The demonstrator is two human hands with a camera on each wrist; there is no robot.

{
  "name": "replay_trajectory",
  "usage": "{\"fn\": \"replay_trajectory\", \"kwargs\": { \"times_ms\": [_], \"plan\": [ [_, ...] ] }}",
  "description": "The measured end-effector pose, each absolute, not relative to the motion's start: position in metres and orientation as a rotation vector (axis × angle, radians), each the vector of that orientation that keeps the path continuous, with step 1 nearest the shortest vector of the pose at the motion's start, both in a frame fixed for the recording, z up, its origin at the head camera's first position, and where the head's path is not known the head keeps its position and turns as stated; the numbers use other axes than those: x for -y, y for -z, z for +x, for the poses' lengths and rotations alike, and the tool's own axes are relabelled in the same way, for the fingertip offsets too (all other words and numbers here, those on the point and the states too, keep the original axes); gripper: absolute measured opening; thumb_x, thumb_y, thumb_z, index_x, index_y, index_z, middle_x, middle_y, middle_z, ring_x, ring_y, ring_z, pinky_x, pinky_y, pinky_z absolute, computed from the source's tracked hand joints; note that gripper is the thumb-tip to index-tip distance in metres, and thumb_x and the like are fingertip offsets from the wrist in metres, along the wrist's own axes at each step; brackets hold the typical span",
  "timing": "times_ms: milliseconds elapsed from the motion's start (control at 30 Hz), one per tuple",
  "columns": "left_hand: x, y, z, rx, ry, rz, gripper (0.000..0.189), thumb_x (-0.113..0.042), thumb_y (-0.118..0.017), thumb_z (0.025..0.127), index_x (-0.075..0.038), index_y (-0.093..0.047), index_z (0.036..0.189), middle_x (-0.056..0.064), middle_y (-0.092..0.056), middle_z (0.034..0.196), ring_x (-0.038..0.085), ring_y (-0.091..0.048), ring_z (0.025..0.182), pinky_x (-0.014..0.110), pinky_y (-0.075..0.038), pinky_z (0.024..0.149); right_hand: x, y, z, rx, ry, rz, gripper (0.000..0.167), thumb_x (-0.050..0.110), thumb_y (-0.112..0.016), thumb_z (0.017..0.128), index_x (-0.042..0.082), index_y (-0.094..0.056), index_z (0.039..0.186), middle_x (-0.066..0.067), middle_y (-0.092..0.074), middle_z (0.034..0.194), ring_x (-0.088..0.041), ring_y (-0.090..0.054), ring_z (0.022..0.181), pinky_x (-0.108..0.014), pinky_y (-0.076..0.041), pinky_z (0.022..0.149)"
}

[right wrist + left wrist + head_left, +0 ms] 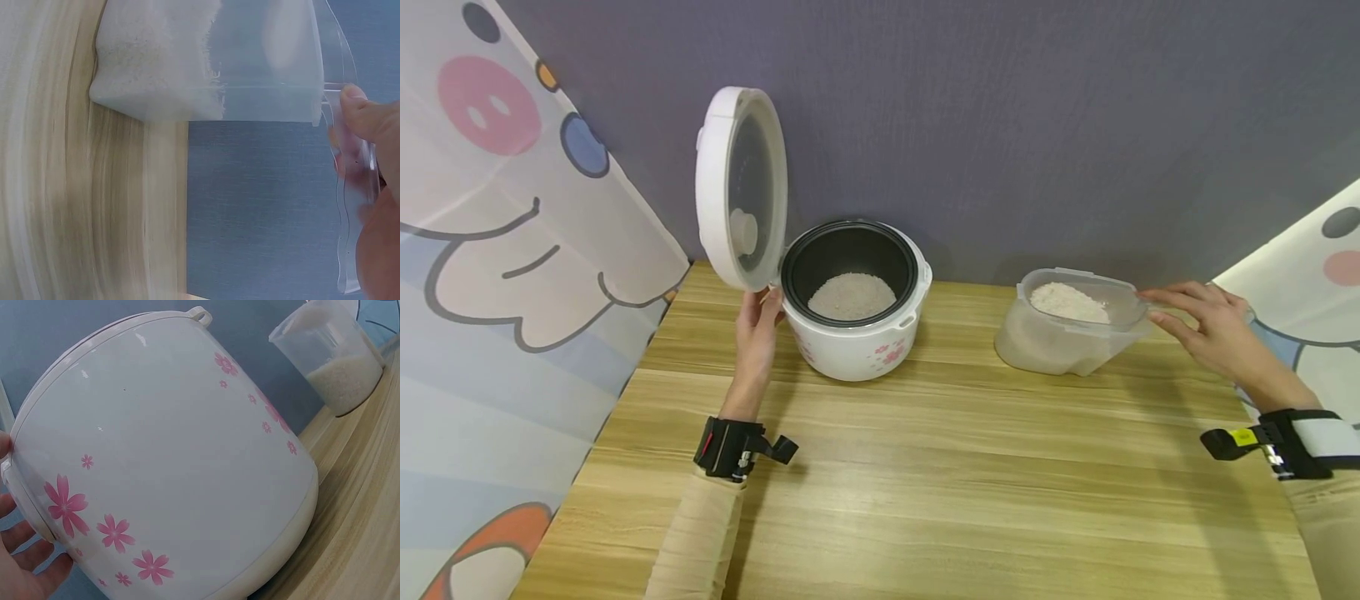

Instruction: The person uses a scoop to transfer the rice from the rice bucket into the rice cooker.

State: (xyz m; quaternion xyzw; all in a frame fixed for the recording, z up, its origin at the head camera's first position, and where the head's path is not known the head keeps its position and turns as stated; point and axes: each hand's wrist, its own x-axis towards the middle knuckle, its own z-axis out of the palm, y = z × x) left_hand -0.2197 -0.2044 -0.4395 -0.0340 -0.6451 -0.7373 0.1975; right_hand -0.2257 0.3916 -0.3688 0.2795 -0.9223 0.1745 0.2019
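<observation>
A white rice cooker (850, 354) with pink flowers stands on the left, its round lid (718, 192) raised at the left side. White grains of rice (852, 297) lie in its black inner pot (827, 254). My left hand (756, 329) holds the cooker's left side at the handle (28, 503), thumb above and fingers below. On the right stands a translucent rice container (1045, 342), partly filled with rice (1067, 302). My right hand (1206, 321) pinches its clear lid (350, 250), which hangs swung out at the container's right end. Some right fingers are hidden behind the lid.
Both vessels stand on a wooden tabletop (925, 483), near the grey wall (1000, 125) at the back. Cartoon-printed curtains (497, 250) close off the left side, with similar print on the right.
</observation>
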Motion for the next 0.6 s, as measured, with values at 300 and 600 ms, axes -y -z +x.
{"fn": "replay_trajectory", "kwargs": {
  "times_ms": [300, 600],
  "plan": [
    [0.206, 0.44, -0.221, 1.802, 2.064, -0.098, 0.043, -0.019, -0.049, 0.11, -0.008, -0.047, 0.152, 0.003, -0.058, 0.141, 0.014, -0.06, 0.117, 0.034, -0.048, 0.104, -0.389, 0.36, -0.228, 2.521, -0.489, 0.788, 0.027, 0.014, -0.064, 0.104, -0.006, -0.069, 0.121, -0.023, -0.061, 0.11, 0.004, -0.041, 0.109, -0.061, -0.024, 0.086],
    [0.205, 0.439, -0.219, 1.816, 2.062, -0.087, 0.044, -0.019, -0.048, 0.11, -0.01, -0.046, 0.153, 0.002, -0.057, 0.142, 0.013, -0.059, 0.118, 0.041, -0.046, 0.107, -0.37, 0.336, -0.228, 2.596, -0.475, 0.792, 0.028, 0.013, -0.06, 0.105, -0.006, -0.066, 0.126, -0.025, -0.059, 0.115, -0.032, -0.045, 0.1, -0.06, -0.023, 0.087]
  ]
}}
